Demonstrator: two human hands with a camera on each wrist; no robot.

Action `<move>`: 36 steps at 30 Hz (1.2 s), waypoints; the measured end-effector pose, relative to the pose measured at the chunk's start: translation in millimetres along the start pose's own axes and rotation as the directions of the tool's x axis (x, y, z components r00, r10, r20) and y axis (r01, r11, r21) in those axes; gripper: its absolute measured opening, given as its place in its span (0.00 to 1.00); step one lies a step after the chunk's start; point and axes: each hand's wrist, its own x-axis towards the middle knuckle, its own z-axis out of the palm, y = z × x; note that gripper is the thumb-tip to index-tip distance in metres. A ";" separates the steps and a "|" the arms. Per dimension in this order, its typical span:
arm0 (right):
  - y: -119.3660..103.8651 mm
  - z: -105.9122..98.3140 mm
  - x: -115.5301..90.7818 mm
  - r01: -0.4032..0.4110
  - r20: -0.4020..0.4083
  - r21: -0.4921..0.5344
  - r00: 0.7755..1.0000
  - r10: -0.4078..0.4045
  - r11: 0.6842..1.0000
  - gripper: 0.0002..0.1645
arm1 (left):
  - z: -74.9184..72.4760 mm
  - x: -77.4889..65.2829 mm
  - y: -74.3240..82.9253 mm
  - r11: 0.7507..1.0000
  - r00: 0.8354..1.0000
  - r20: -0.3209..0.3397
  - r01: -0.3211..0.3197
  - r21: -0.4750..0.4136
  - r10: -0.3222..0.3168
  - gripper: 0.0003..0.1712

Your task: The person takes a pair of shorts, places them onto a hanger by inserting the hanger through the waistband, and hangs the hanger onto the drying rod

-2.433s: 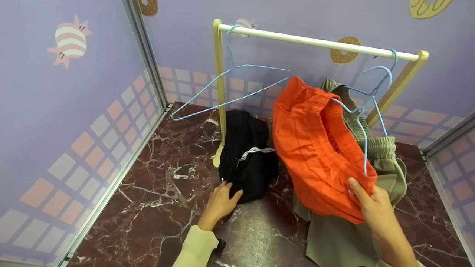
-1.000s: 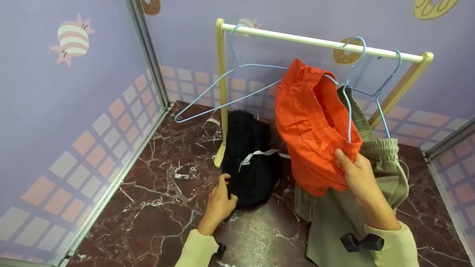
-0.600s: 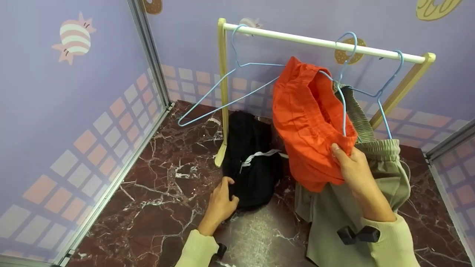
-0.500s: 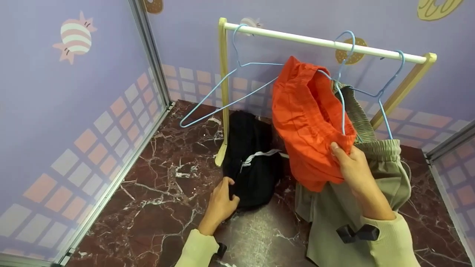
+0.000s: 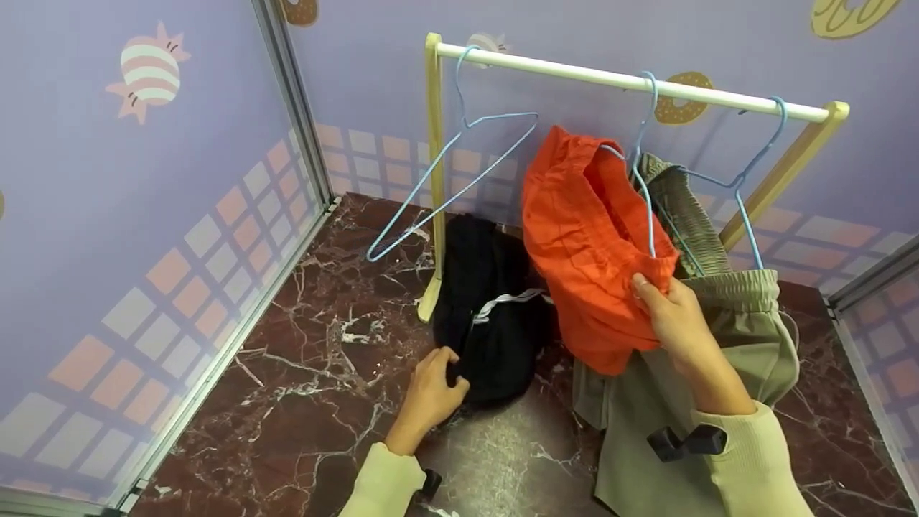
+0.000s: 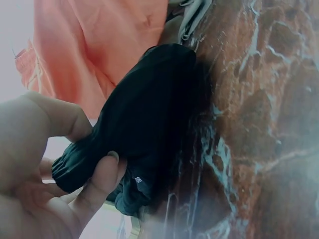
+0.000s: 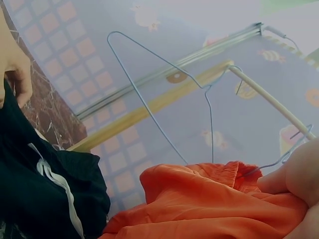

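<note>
Holds cloth with both hands: pinches the black garment on the floor with the left hand, grips the orange garment below the rod with the right hand, thumb at the waistband. Three garments in all, counting the khaki garment behind the orange. On one rack, three hangers: one bare, one in the orange garment, one in the khaki. One white cord on the black garment, plain from head and right wrist. Only from the left wrist: thumb and finger around a gathered black edge, plus one small pale mark. Only from the head: the whole rod, end to end.
</note>
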 end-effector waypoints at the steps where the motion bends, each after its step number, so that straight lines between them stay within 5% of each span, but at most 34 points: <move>1: 0.4 -0.1 0.0 -0.003 0.003 0.003 1.000 0.003 1.000 0.32 | -0.2 0.4 0.9 1.000 1.000 -0.002 -0.003 -0.004 0.003 0.13; 24: 11.6 -4.1 -3.8 -0.034 -0.001 -0.030 0.999 0.034 0.999 0.38 | -5.0 0.1 10.1 0.999 0.999 0.034 0.015 -0.036 -0.014 0.11; 36: 21.5 -1.5 -19.0 0.080 -0.057 -0.116 0.995 -0.087 0.990 0.29 | -8.8 2.0 17.4 0.996 1.000 0.015 0.001 -0.090 0.001 0.09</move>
